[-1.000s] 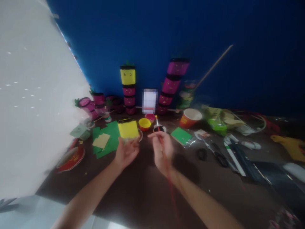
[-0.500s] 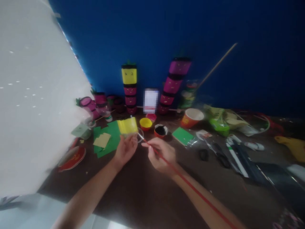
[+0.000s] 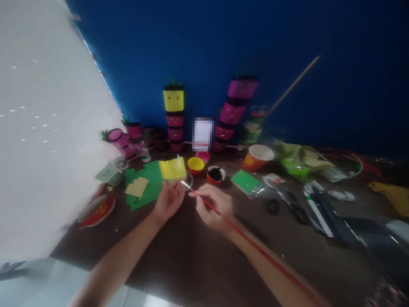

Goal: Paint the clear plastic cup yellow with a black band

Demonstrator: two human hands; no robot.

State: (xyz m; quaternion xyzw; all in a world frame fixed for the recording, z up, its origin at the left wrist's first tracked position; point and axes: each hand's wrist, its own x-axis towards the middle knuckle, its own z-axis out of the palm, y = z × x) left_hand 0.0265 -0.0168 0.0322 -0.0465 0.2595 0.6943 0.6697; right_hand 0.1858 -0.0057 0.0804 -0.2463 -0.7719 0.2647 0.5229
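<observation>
My left hand (image 3: 170, 200) is curled at the lower edge of a bright yellow painted piece (image 3: 172, 168), which it holds up over the table. The piece looks like a cup seen from the side, but blur hides its exact form. In my right hand (image 3: 215, 207), a long, thin red-handled paintbrush (image 3: 230, 224) is pinched between thumb and fingers. Its pale tip is close to my left fingertips, just under the yellow piece; I cannot tell whether it touches. Beyond the hands stand a cup of yellow paint (image 3: 195, 165) and a cup of black paint (image 3: 215, 175).
Left lie green paper (image 3: 145, 205) and a flattened red cup piece (image 3: 99, 212). Behind stand a yellow-topped stack of painted cups (image 3: 174, 121), a leaning magenta stack (image 3: 232, 113) and a lit screen (image 3: 203, 134). Right are a paper cup (image 3: 252, 162), a green pad (image 3: 245, 182) and scissors (image 3: 298, 209).
The brush tip has moved slightly left and down, closer to my left fingertips. The yellow piece has shifted very slightly to the right. Both hands keep their grip.
</observation>
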